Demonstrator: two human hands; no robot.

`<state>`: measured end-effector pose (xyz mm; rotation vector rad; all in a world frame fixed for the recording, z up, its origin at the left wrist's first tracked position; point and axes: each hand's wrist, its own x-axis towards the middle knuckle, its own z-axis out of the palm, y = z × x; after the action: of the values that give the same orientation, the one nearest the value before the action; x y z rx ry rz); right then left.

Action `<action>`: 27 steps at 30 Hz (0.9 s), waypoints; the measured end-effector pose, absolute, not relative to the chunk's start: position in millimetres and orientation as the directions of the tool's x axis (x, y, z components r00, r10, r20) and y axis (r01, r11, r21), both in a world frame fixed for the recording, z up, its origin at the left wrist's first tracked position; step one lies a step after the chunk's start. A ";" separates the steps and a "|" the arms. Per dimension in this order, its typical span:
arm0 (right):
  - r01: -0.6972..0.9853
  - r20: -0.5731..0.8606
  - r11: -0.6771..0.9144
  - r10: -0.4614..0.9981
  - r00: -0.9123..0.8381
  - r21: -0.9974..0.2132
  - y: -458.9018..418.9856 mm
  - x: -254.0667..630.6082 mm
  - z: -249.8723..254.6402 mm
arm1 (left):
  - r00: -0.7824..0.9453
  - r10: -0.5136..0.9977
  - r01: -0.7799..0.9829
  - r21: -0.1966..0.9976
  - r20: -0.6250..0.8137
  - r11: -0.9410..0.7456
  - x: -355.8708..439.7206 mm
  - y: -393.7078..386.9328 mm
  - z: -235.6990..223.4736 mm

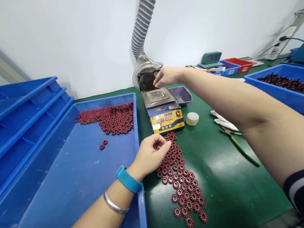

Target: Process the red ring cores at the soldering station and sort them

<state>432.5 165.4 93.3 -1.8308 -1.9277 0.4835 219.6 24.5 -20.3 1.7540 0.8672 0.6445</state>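
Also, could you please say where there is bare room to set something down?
The green table is mostly bare between the rings and the pliers; so is the blue tray nearer than its heap. Rings crowd up to the machine.

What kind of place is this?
It looks like a factory workbench, maybe for electrical parts. There is a yellow and blue machine with red numbers, a bendy grey air hose, and lots of little red rings on the green table.
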 end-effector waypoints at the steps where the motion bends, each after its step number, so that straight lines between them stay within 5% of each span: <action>1: 0.844 0.073 0.064 0.997 -0.030 -0.532 165.7 432.2 92.4 | 0.597 0.802 0.252 0.944 0.020 -0.211 219.7 24.5 -20.4; 14: 0.931 0.257 0.116 0.966 -0.025 -0.345 175.1 424.9 50.0 | 0.628 0.778 0.262 0.933 0.028 -0.245 218.8 24.9 -25.3; 27: 0.913 0.217 0.116 0.976 -0.031 -0.391 160.7 427.4 65.4 | 0.647 0.762 0.287 0.927 -0.001 -0.242 219.4 22.9 -23.1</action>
<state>427.4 160.7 65.4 -1.8296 -1.9781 0.1985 219.4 22.9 -23.1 1.8141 0.8400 0.5649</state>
